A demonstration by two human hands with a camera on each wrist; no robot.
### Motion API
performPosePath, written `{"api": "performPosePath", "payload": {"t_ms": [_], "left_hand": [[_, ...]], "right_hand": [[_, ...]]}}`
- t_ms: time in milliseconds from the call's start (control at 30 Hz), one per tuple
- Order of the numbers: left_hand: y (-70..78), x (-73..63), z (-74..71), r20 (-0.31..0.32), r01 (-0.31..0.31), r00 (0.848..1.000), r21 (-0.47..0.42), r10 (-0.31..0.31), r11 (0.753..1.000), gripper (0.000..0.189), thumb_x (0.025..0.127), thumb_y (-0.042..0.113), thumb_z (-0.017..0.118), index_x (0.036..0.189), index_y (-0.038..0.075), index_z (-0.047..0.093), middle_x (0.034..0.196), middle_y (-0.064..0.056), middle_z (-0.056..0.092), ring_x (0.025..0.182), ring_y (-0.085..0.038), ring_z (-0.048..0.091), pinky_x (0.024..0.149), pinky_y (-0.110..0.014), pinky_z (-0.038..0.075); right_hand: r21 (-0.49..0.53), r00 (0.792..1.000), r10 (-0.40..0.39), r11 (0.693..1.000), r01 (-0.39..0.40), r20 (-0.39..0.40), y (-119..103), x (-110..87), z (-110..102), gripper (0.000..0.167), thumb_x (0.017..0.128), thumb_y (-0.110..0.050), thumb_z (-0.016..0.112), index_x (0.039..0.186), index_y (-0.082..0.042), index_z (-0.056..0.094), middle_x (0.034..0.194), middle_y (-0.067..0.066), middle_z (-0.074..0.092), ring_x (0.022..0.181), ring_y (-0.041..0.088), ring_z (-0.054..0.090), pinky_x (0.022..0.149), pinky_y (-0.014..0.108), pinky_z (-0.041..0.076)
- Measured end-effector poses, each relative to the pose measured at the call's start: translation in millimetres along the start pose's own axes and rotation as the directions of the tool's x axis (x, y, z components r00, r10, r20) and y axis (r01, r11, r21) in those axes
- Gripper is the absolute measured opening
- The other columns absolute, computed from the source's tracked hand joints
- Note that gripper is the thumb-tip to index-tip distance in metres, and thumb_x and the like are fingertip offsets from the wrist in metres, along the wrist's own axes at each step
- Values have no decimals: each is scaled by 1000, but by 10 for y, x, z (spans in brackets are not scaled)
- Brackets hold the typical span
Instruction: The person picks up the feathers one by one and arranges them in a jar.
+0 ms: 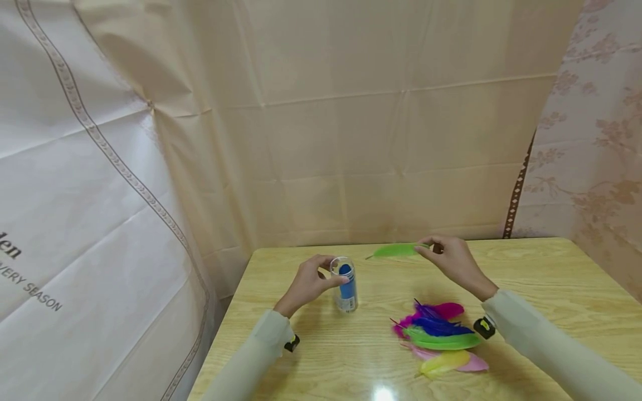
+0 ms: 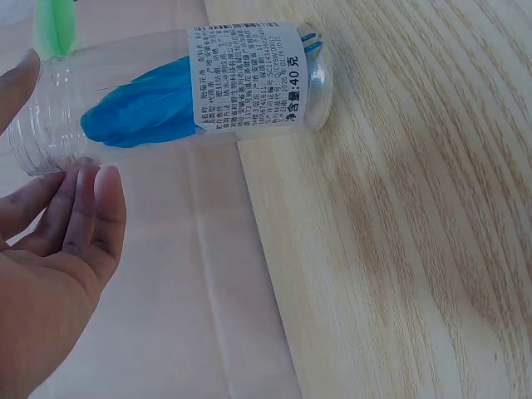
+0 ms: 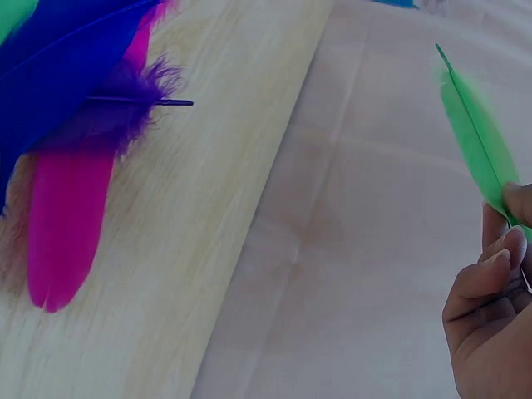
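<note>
My left hand (image 1: 312, 281) grips a clear plastic jar (image 1: 353, 301) near its open mouth. The jar stands upright on the table, with blue feathers (image 2: 145, 104) inside and a printed label (image 2: 249, 79) on its lower part. In my right hand (image 1: 453, 264) a light green feather (image 1: 396, 250) is pinched near one end between thumb and fingers. The bare quill of that feather points left toward the jar, apart from it and above the table. In the right wrist view the same green feather (image 3: 478, 137) shows its quill tip upward.
Below my right hand lies a pile of loose feathers: magenta (image 1: 448, 310), dark blue (image 1: 436, 326), green (image 1: 441, 340), pink (image 1: 476, 365) and yellow (image 1: 443, 363). They rest on the wooden table (image 1: 311, 367). Beige cloth (image 1: 351, 139) hangs behind the table's far edge.
</note>
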State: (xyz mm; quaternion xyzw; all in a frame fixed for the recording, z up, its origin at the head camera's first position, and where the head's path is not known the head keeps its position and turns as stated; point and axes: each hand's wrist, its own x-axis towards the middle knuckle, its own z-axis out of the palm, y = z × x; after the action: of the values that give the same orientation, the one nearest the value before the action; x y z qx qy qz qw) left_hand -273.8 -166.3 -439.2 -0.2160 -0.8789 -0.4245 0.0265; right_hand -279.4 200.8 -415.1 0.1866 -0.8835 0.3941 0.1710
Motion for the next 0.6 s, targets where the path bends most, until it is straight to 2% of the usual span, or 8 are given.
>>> {"api": "performPosePath", "payload": {"t_ms": [233,600], "left_hand": [[-3,-8,-4,-13,-3,1000,10,3,1000,53,87,50,81,131,22,68,118,3,67,103,-12,60,83,-33,55],[-12,2,10,-16,-8,1000,0,8,1000,55,88,50,80,132,20,68,118,3,67,103,-13,60,83,-33,55]], "right_hand": [[13,999,-38,999,38,-15,-54,41,27,22,100,-36,69,104,-16,78,72,-1,59,57,14,43,53,29,36],[18,998,-57,998,57,-4,-232,92,66,20,100,-35,71,104,-17,77,67,-2,53,53,15,40,52,30,36]]}}
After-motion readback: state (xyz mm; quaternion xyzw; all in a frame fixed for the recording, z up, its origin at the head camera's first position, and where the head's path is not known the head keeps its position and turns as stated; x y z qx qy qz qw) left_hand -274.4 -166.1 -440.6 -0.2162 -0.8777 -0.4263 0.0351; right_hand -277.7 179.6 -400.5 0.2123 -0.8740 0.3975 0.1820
